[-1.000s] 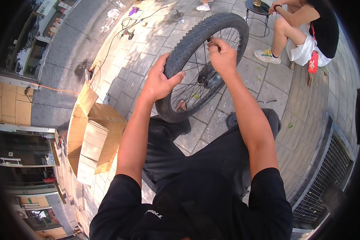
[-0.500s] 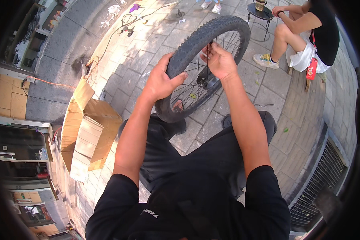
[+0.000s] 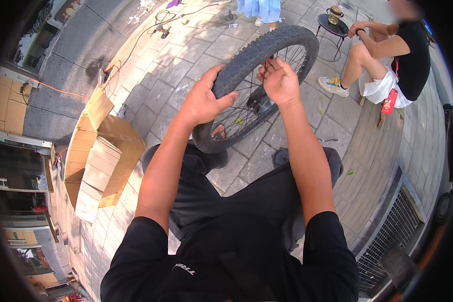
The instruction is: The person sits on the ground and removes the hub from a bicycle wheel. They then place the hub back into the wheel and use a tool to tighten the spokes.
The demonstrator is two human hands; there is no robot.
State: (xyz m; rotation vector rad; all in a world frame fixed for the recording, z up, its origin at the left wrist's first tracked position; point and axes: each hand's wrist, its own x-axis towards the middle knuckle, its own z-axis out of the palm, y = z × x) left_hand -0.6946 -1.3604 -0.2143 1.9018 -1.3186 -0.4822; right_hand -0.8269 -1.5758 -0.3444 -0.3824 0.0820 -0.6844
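An outdoor pavement beside buildings: sunlit stone slabs (image 3: 239, 171) run underfoot, with glass building fronts (image 3: 16, 163) along the left, a metal grate (image 3: 391, 236) at right and tree shadows falling across the ground.

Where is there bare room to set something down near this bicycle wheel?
Grey stone paving looks bare between the open brown cardboard box and the left hand, and between the black-trousered legs. Crowded: the black-tyred wheel, with the right hand at its inner side, and the top left, where white scraps and a black object lie.
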